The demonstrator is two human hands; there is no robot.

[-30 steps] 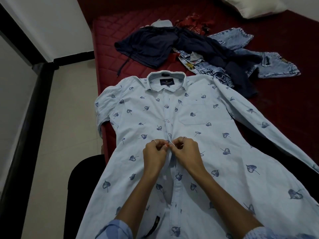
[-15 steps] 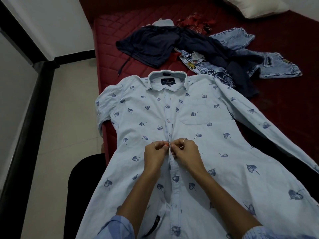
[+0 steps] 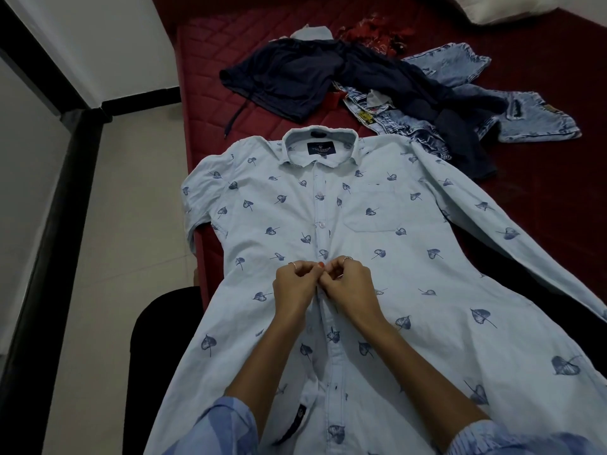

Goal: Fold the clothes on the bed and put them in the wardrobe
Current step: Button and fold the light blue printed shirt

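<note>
A light blue shirt point(image 3: 410, 274) with dark leaf prints lies front up on the red bed point(image 3: 542, 198), collar away from me, sleeves spread. My left hand point(image 3: 294, 287) and my right hand point(image 3: 349, 284) meet at the button placket at mid-chest, each pinching one edge of the front opening. The buttons above my hands are fastened; below them the placket gapes a little. The shirt's lower part hangs over the bed edge toward me.
Behind the shirt lie a dark navy garment point(image 3: 295, 80), pale denim jeans point(image 3: 460, 93) and a red patterned cloth point(image 3: 371, 39). A white pillow point(image 3: 505, 8) sits at the far right. Tiled floor point(image 3: 124, 224) and a black-framed glass partition point(image 3: 56, 198) are to the left.
Both hands have stayed on the placket, shifting slightly lower on the shirt while working the fabric edges together. The view has tilted a little.
</note>
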